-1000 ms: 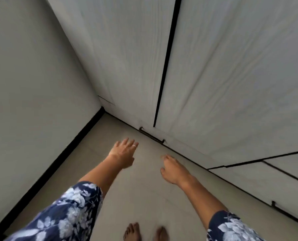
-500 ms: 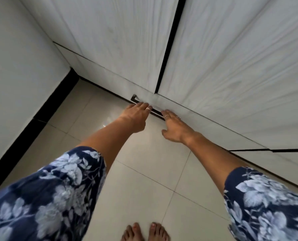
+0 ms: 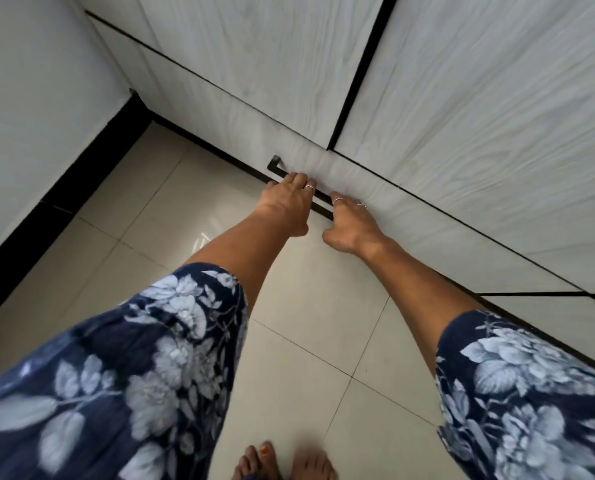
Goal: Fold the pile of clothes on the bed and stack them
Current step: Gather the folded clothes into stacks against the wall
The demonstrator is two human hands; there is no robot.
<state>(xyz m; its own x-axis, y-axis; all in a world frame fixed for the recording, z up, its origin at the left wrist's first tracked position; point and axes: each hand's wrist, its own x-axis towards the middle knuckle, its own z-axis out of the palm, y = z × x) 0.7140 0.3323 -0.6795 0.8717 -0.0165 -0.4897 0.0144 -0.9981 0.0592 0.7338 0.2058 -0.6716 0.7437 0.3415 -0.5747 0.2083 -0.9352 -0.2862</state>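
Observation:
No bed and no clothes pile are in view. I stand bent over a low drawer (image 3: 410,220) at the foot of a pale wood-grain wardrobe. My left hand (image 3: 287,206) has its fingers curled over the long black drawer handle (image 3: 278,168). Just to its right, my right hand (image 3: 349,226) grips the same bar, fingers hooked behind it. Both arms reach forward and down, in blue floral sleeves.
Tall wardrobe doors (image 3: 479,81) rise above the drawer, split by a black gap. A white wall with a black skirting (image 3: 91,161) closes the left side. Glossy beige floor tiles (image 3: 306,341) lie underfoot, and my bare feet (image 3: 285,462) show at the bottom edge.
I have bent lower and both hands moved forward from open in mid-air onto the drawer handle, closing around it. The view has tilted down towards the floor.

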